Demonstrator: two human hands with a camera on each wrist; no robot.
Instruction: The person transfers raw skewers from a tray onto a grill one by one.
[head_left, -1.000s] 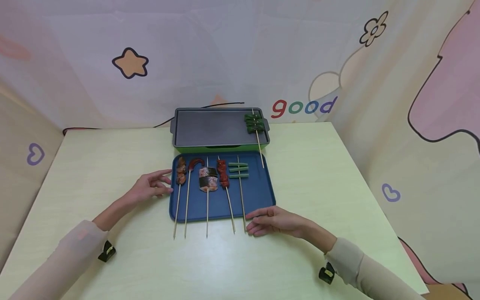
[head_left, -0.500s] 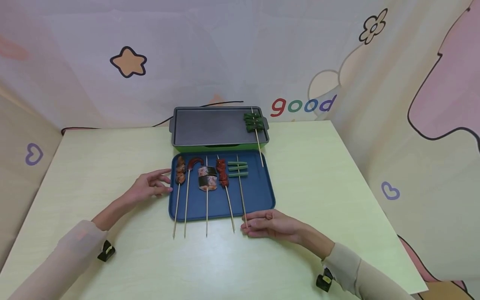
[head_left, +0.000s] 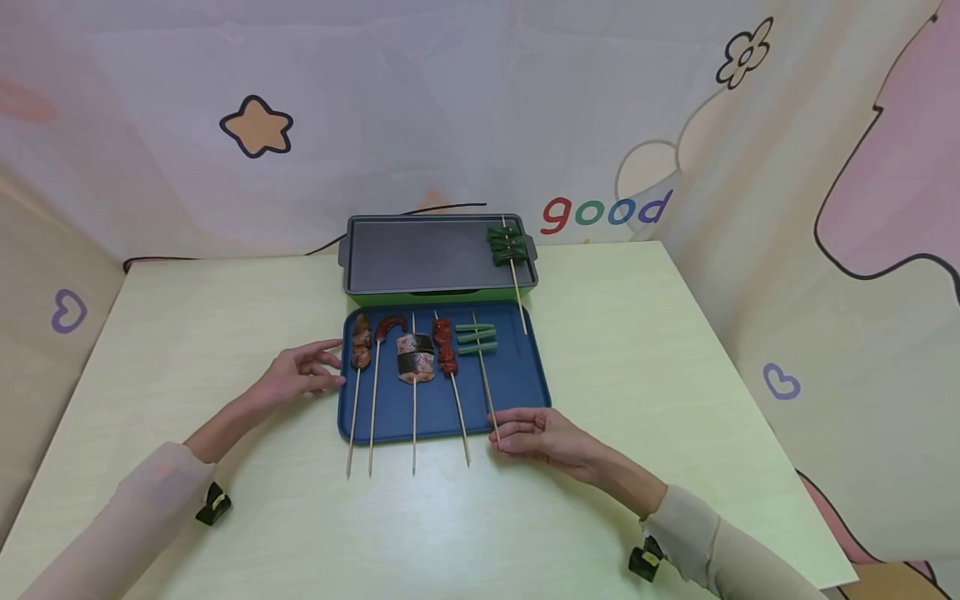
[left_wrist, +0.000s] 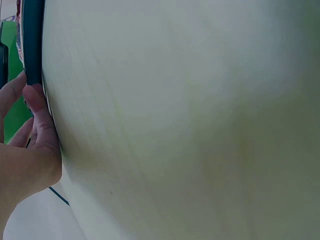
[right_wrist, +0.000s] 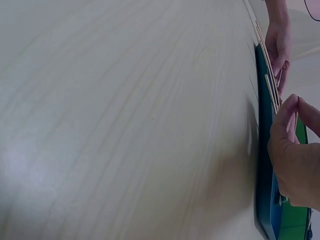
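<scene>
My right hand [head_left: 542, 437] pinches the lower end of the stick of a skewer with green pieces [head_left: 477, 338], at the front right of a blue tray [head_left: 517, 383]. The pinch also shows in the right wrist view, where fingertips and thumb [right_wrist: 290, 112] meet. At the tray's left rim, my left hand [head_left: 296, 372] touches the edge with loosely spread fingers. From left to right on the tray lie a skewer of browned chunks [head_left: 362, 342], a curved sausage skewer [head_left: 391, 324], a skewer of black-banded pale pieces [head_left: 416, 358] and a red meat skewer [head_left: 446, 346].
Behind the tray stands a green grill with a dark grey top plate [head_left: 420, 254]. A leafy green skewer [head_left: 507, 245] lies at its right end, its stick reaching over the tray. The pale wooden table [head_left: 637, 350] backs onto a printed curtain [head_left: 450, 100].
My right hand has closed its fingers on the green-piece skewer's stick and moved slightly up. The stick's lower end has shifted right and up. My left hand has stayed at the tray rim.
</scene>
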